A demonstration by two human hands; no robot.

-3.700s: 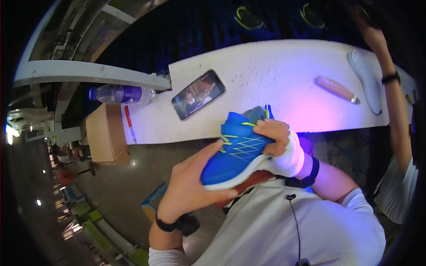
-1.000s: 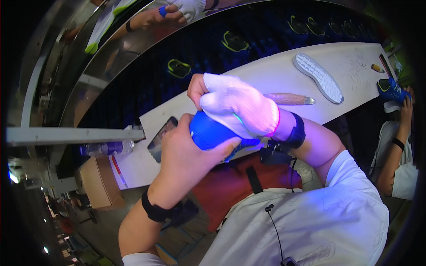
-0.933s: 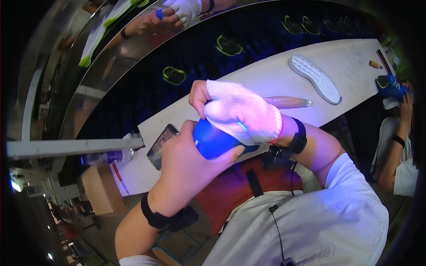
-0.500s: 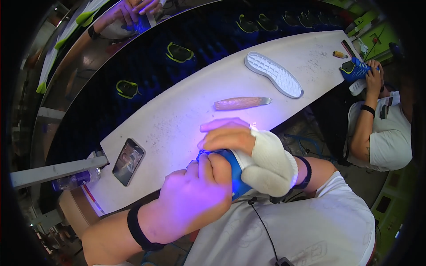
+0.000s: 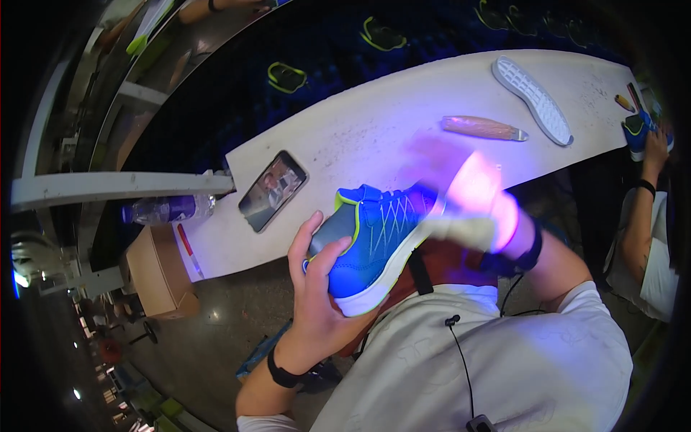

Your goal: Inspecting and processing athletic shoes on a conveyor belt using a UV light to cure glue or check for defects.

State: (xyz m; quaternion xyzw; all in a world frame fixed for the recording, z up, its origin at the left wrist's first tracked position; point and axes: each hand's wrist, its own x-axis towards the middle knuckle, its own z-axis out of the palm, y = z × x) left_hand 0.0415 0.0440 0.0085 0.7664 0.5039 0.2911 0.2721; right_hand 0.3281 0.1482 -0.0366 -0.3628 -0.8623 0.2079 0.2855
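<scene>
A blue sneaker [image 5: 381, 234] with yellow-green collar trim, pale laces and a white sole is tilted in front of my body, its toe to the upper right. My left hand [image 5: 317, 295] grips its heel end, with the thumb and a finger at the collar. Grey filling shows in the shoe's opening. At the toe end, my right hand [image 5: 468, 191] is smeared by motion under bright violet light. A white knitted glove or wrap [image 5: 471, 230] covers part of it. Its fingers are too blurred to read, and whether it touches the shoe is unclear.
On the white bench [image 5: 345, 137] lie a phone [image 5: 273, 191], a wrapped-handle blade tool [image 5: 482, 128] and a white shoe sole [image 5: 533, 101]. Shoes [image 5: 286, 77] stand along the dark line behind. A bottle [image 5: 169, 209] and cardboard box [image 5: 155, 273] are left; a co-worker's hand [image 5: 655, 147] holds a shoe right.
The view has swung left. The sneaker, mostly hidden by both hands before, now shows its side. My left hand has shifted to the heel, and my right hand has moved toward the toe.
</scene>
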